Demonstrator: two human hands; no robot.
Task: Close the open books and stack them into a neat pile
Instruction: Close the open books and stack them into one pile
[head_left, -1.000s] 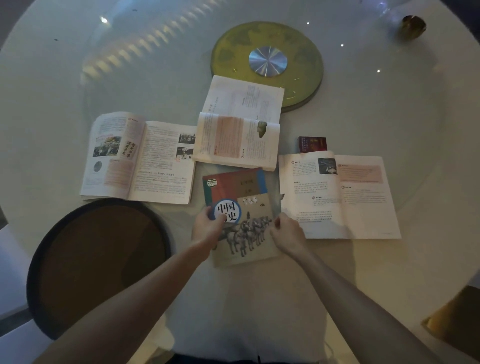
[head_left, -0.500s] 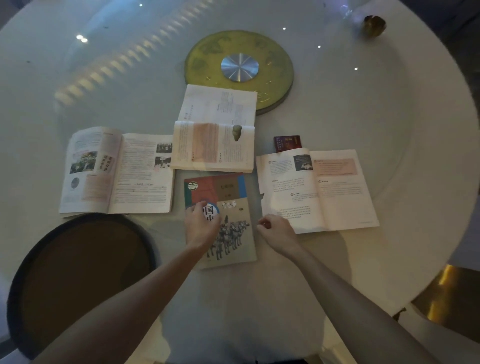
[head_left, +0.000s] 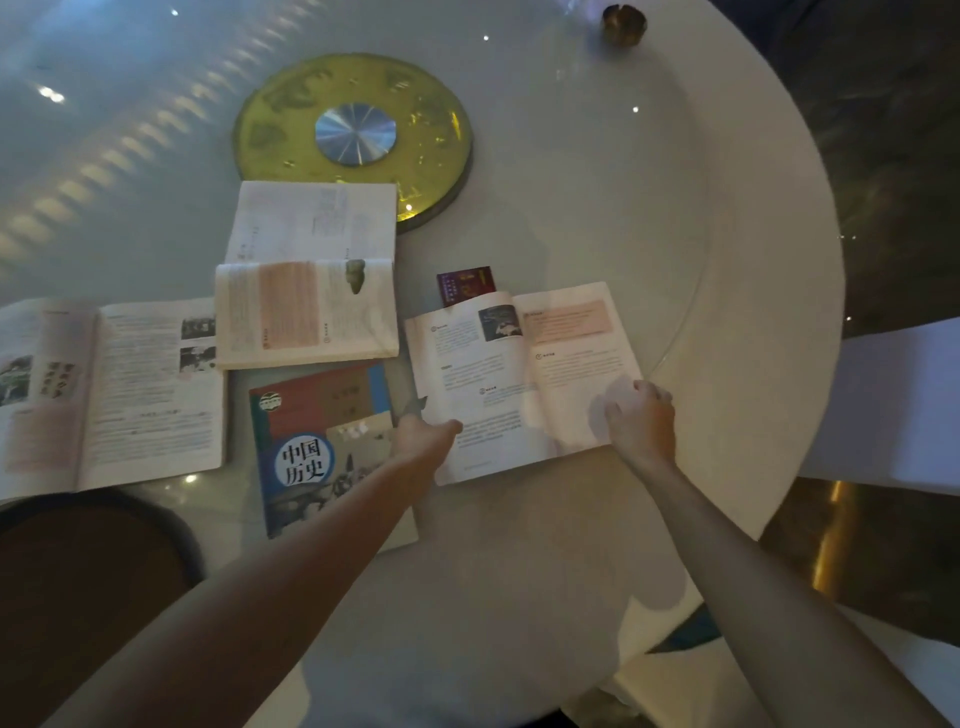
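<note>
A closed book (head_left: 317, 441) with a blue and red cover lies flat in front of me on the round white table (head_left: 727, 260). To its right lies an open book (head_left: 519, 374). My left hand (head_left: 423, 434) rests on the near left edge of that open book's left page. My right hand (head_left: 641, 415) lies on the outer edge of its right page, fingers curled over the paper. A second open book (head_left: 306, 306) lies behind the closed one. A third open book (head_left: 109, 389) lies at the far left.
A yellow round disc with a metal centre (head_left: 353, 137) sits mid-table behind the books. A small dark red box (head_left: 465, 283) pokes out behind the right open book. A small brass bowl (head_left: 623, 23) stands far back. A dark round seat (head_left: 78, 597) is at lower left.
Both hands left the closed book and moved right onto the open book at the right. The camera view shifted to the right.
</note>
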